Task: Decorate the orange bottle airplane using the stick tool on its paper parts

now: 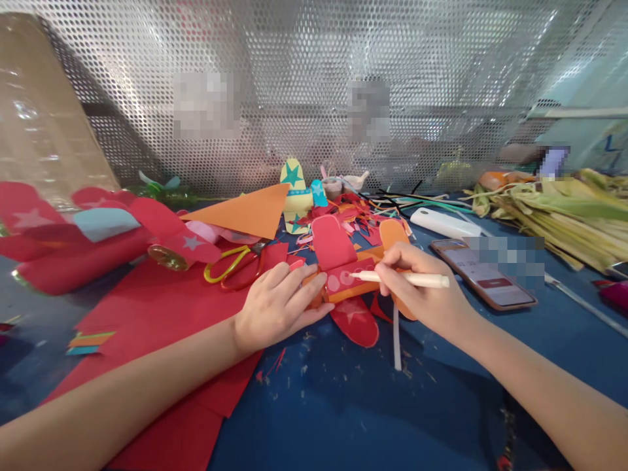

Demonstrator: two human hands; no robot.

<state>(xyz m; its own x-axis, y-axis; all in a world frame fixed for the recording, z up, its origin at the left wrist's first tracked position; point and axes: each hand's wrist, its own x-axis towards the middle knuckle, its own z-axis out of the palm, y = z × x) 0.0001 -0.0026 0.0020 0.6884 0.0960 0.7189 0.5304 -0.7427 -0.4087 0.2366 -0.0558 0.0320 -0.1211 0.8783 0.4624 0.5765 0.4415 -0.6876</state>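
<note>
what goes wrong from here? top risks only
1. Smudging: the right hand works the marker close beside pale circles, which might smear if wet.
2. Stray mark: the left hand is at one end of the paper craft; if it slips, the drawing could skew.
3. Snag: scissors lie beside the left hand and could get knocked.

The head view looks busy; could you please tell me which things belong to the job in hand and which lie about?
Likely the job:
pen in the right hand
paper model touched by the left hand
probably scissors, red sheets

Seemingly just lying about:
phone
dry leaves
</note>
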